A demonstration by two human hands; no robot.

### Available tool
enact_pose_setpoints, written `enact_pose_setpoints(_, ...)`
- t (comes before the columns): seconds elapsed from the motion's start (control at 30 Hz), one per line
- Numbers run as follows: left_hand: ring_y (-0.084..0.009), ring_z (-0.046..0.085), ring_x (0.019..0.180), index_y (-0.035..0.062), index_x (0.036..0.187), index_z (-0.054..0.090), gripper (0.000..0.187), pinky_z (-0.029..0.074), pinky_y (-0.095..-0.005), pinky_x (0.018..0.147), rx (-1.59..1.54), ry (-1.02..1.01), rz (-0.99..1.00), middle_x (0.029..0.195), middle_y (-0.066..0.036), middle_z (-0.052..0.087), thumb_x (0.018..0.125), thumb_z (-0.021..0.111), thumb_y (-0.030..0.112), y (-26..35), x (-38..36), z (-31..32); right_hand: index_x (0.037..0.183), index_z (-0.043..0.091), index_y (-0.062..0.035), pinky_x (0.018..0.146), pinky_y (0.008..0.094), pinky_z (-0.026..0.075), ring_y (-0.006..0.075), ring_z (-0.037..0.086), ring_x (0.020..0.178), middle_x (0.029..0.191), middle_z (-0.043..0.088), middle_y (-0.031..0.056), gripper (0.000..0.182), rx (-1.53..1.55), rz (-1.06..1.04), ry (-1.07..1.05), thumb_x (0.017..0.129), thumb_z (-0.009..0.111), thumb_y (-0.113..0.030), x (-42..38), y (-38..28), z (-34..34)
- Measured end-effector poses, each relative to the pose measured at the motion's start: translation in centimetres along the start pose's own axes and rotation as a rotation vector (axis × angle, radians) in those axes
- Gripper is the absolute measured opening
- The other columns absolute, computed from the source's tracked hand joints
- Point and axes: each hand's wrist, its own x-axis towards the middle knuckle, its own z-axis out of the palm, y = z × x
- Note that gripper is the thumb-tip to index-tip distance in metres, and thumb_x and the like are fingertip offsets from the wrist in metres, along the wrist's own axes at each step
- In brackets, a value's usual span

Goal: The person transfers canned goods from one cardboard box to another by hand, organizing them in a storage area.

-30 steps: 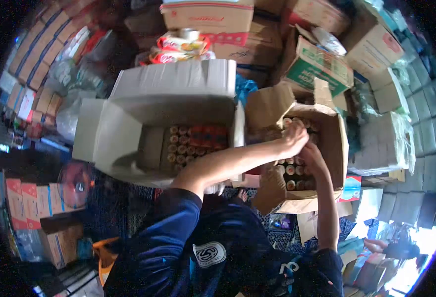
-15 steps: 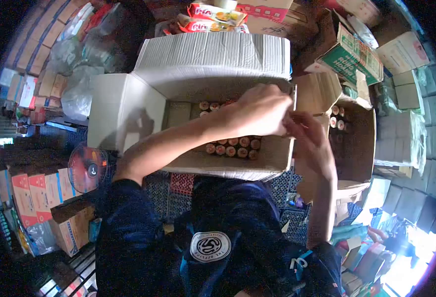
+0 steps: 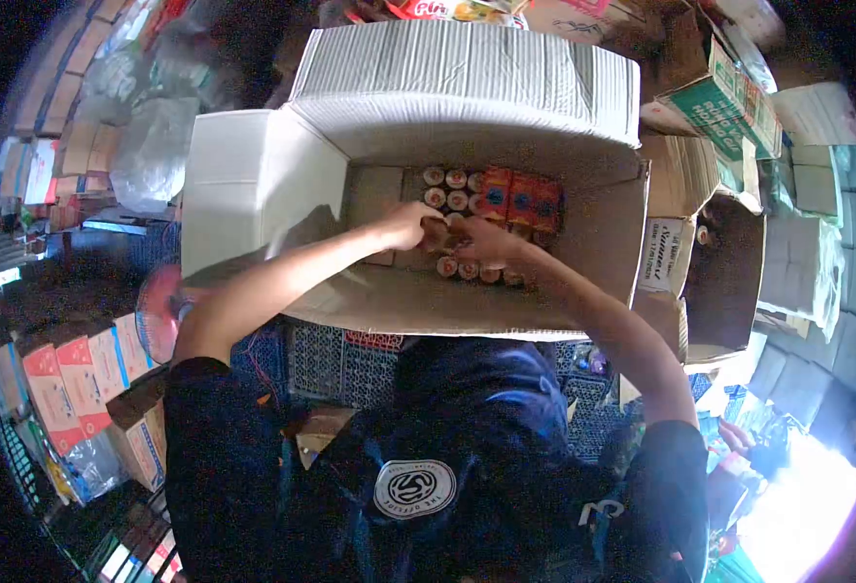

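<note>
A large white-lined cardboard box (image 3: 467, 306) stands open in front of me. Inside it, rows of small round-topped containers (image 3: 456, 200) stand beside red-orange packs (image 3: 520, 196) with blue marks. My left hand (image 3: 410, 225) is over the containers, its fingers curled inward. Close against it, my right hand (image 3: 489, 241) has its fingers bent too. Something brownish shows between the two hands, but it is too blurred to name. Both hands hide part of the rows beneath them.
To the right stands a second open brown carton (image 3: 724, 282) with a round top showing inside. A green-printed box (image 3: 724, 107) lies behind it. At left are a red fan (image 3: 158, 313) and stacked cartons (image 3: 68, 394). Blue crates (image 3: 340, 369) lie below the box.
My hands have moved from the right rim of the white-lined box, beside the second carton, down into its middle. The red-orange packs now show more fully. My view has shifted.
</note>
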Motion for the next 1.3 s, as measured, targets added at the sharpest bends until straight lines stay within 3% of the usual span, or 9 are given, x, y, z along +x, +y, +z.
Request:
enact_pose_setpoints(0.07,-0.0232,0.061,0.105,0.0106,0.12,0.065,0.052,0.049,-0.0367,0.088,-0.191,-0.169,-0.009,0.116,-0.016,0.065,0.074,0.053,-0.011,-2.1,-0.1,0.7,0.128,0.048,-0.0013,0.083,0.0364,0.047,0.0239,0.059,0.094,0.111,0.061,0.0135,0.051,-0.01,0.138,-0.053,0.085,0.063,-0.025,1.8,1.0,1.1)
enact_pose_setpoints(0.2,-0.0195,0.062,0.098,0.0015,0.114,0.064,0.029,0.052,-0.0364,0.075,-0.415,-0.245,-0.29,0.106,-0.017,0.067,0.092,0.048,0.012,-2.3,-1.3,2.5,0.126,0.049,-0.0005,0.084,0.0387,0.045,0.0232,0.055,0.097,0.109,0.061,0.0143,0.054,-0.111,-0.023,-0.092,0.082,0.063,-0.027,5.3,4.6,3.3)
enact_pose_setpoints(0.4,-0.0253,0.063,0.089,-0.0026,0.108,0.063,0.032,0.052,-0.0391,0.073,-0.353,-0.187,-0.363,0.106,-0.017,0.065,0.095,0.046,0.022,-13.4,0.3,10.4,0.12,0.055,0.0021,0.085,0.0382,0.045,0.0217,0.055,0.1,0.109,0.062,0.0141,0.049,-0.211,-0.032,-0.077,0.08,0.062,-0.025,7.4,5.6,5.7)
enact_pose_setpoints(0.5,-0.0282,0.064,0.085,-0.0046,0.105,0.063,0.037,0.051,-0.0404,0.073,-0.376,-0.15,-0.381,0.107,-0.017,0.064,0.097,0.046,0.027,-22.3,2.7,16.1,0.119,0.058,0.0014,0.087,0.0376,0.045,0.0223,0.057,0.1,0.11,0.064,0.0137,0.047,-0.035,-0.026,-0.306,0.08,0.062,-0.025,12.2,10.2,6.7)
enact_pose_setpoints(0.57,-0.0287,0.063,0.087,-0.0053,0.108,0.061,0.036,0.051,-0.0409,0.077,-0.231,-0.132,-0.182,0.109,-0.017,0.064,0.098,0.044,0.025,-19.6,1.0,14.7,0.12,0.058,0.0006,0.087,0.0372,0.046,0.0224,0.057,0.1,0.111,0.064,0.0127,0.047,-0.099,0.001,-0.43,0.081,0.062,-0.025,14.8,12.2,7.0)
enact_pose_setpoints(0.67,-0.0295,0.063,0.087,-0.0049,0.107,0.061,0.035,0.05,-0.0415,0.077,-0.231,-0.157,-0.252,0.107,-0.018,0.064,0.097,0.045,0.025,-16.5,0.8,13.3,0.123,0.057,-0.001,0.086,0.0373,0.047,0.0219,0.058,0.098,0.113,0.065,0.0099,0.046,-0.326,-0.112,-0.349,0.083,0.06,-0.025,20.2,18.4,10.3)
enact_pose_setpoints(0.87,-0.0309,0.063,0.087,-0.0042,0.105,0.061,0.033,0.05,-0.0427,0.077,-0.236,-0.17,-0.326,0.105,-0.018,0.064,0.096,0.047,0.024,-14.3,1.2,12.8,0.128,0.055,-0.0054,0.079,0.0365,0.049,0.0233,0.06,0.09,0.111,0.065,0.0063,0.045,-0.076,-0.347,-0.069,0.09,0.058,-0.027,24.9,25.5,14.2)
enact_pose_setpoints(0.97,-0.0316,0.063,0.087,-0.0038,0.104,0.061,0.032,0.05,-0.0433,0.077,-0.244,-0.182,-0.333,0.104,-0.018,0.064,0.095,0.048,0.024,-13.6,1.2,13.2,0.122,0.059,-0.0043,0.08,0.0362,0.049,0.0246,0.06,0.09,0.108,0.066,0.0082,0.041,0.452,-0.2,-0.271,0.09,0.058,-0.029,19.5,20.4,12.5)
enact_pose_setpoints(1.3,-0.0339,0.063,0.087,-0.0026,0.101,0.061,0.029,0.049,-0.0452,0.078,-0.199,-0.232,-0.292,0.099,-0.019,0.064,0.093,0.052,0.024,-11.4,0.9,10.3,0.107,0.063,-0.0016,0.072,0.0408,0.049,0.026,0.061,0.081,0.095,0.068,0.0105,0.033,-0.473,-0.227,-0.242,0.086,0.058,-0.027,16.4,9.7,10.3)
